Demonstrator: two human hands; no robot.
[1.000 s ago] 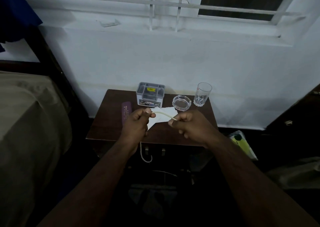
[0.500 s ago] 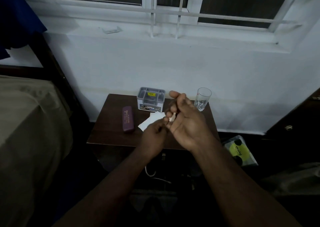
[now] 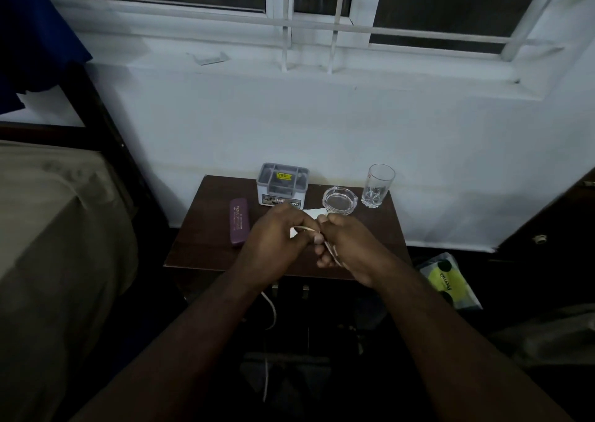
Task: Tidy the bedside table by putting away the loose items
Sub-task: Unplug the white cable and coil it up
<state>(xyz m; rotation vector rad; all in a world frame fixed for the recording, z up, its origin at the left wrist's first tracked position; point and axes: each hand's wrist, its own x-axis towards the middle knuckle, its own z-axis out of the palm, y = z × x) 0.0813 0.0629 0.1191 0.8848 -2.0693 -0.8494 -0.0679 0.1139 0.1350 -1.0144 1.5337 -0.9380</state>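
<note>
Head view is showing both hands meeting over the front half of the counter (image 3: 206, 228), working a pale cable (image 3: 306, 228). The left hand (image 3: 273, 238) is pinching the cable between thumb and fingers, and the right hand (image 3: 347, 247) is closing around strands of it that are running down across its palm, so both are grasping the cable. The step in hand appears to be coiling the cable before putting it away. A loose tail is hanging below the counter edge, in front of the drawer, and trailing down toward the floor.

To do it well, the right hand should be keeping the gathered loops flat and even while the left is feeding slack in short lengths, drawing the hanging tail up gently so it is not snagging on the drawer handles. Loops should be staying loose, not kinked.

The cable is lying between the two hands, touching both, above a white paper (image 3: 314, 212) that is peeking out behind them. A purple case (image 3: 239, 225) is sitting just left of the left hand; the grey organiser box (image 3: 283, 184), glass ashtray (image 3: 339, 200) and drinking glass (image 3: 377, 185) are standing along the back, beyond the hands.
</note>
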